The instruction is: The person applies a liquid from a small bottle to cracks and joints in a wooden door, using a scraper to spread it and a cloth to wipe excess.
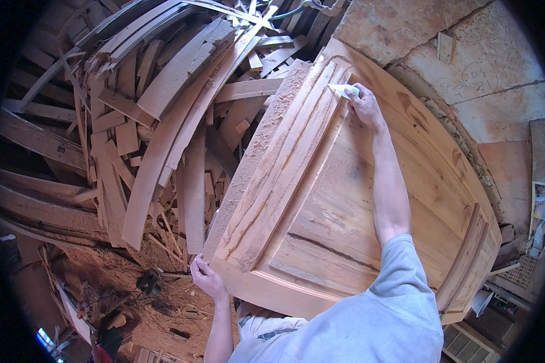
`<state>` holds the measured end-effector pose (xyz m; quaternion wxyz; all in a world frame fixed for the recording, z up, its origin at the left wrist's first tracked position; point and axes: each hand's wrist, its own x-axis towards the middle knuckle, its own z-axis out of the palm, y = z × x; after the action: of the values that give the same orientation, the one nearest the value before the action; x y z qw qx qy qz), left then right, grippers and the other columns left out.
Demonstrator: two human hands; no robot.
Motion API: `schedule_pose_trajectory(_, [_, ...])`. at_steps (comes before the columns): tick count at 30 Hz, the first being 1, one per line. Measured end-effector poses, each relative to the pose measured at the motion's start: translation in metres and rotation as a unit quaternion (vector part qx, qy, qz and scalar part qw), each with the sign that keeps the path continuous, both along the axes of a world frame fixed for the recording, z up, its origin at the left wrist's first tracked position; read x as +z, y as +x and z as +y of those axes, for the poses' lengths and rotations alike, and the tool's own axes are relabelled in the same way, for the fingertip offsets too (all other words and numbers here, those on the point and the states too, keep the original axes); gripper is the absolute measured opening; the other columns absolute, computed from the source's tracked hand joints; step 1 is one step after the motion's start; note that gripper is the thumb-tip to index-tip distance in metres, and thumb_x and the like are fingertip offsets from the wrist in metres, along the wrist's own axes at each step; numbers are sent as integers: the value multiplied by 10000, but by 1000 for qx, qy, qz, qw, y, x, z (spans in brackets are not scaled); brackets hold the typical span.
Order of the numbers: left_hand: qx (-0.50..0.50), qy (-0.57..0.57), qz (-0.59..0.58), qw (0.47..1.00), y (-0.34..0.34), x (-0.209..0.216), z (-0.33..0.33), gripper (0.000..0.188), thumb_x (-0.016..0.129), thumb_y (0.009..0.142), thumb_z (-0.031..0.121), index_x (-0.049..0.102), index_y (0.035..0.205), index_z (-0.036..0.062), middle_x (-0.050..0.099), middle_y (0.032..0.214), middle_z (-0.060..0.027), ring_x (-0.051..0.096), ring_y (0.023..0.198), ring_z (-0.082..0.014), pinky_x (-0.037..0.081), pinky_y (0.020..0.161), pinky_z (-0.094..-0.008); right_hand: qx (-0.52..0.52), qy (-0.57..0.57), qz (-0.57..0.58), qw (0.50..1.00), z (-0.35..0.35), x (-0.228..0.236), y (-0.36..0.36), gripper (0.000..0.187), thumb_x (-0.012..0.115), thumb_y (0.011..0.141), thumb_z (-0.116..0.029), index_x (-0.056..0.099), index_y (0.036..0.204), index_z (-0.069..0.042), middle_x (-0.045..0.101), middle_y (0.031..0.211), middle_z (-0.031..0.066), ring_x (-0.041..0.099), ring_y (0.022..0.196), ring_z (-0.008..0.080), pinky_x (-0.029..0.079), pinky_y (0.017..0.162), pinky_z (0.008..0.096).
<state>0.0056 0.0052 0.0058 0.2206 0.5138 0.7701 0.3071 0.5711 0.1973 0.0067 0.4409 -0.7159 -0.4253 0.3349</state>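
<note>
A large wooden panel door (339, 199) with a raised middle lies in front of me. My right hand (367, 107) is closed around a small white bottle (346, 91) near the door's far end. The bottle's pointed tip faces left, over the wide left rail (284, 172), where dark cracks run lengthwise. My left hand (208, 279) is beside the door's near left corner, fingers curled in; whatever they hold, if anything, cannot be made out. Another long dark crack (333, 248) crosses the raised panel.
A big heap of wood offcuts (163, 103), long curved strips among them, fills the left side close to the door. Sawdust (169, 327) covers the ground at the lower left. Cracked concrete slabs (496, 78) lie beyond the door on the right.
</note>
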Motion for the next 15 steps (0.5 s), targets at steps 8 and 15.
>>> schedule_pose_trajectory(8, [4,-10,-6,1000,1,2,1,306,458,1033,199,634,1029,-51,644,950,-147,612,797,-240,500,711,-349,5,-8,-20,1000,-4,3,-3,298,573,974,-330,619,920,-41,547,612,-8,506,547,67,418,522,258])
schedule_pose_trajectory(15, [4,0,-4,1000,0,0,0,302,457,1032,193,633,1026,-53,642,949,-146,609,796,-236,494,706,-354,-9,0,-15,1000,0,1,-4,307,563,976,-332,629,935,-35,552,609,-4,522,544,71,429,516,265])
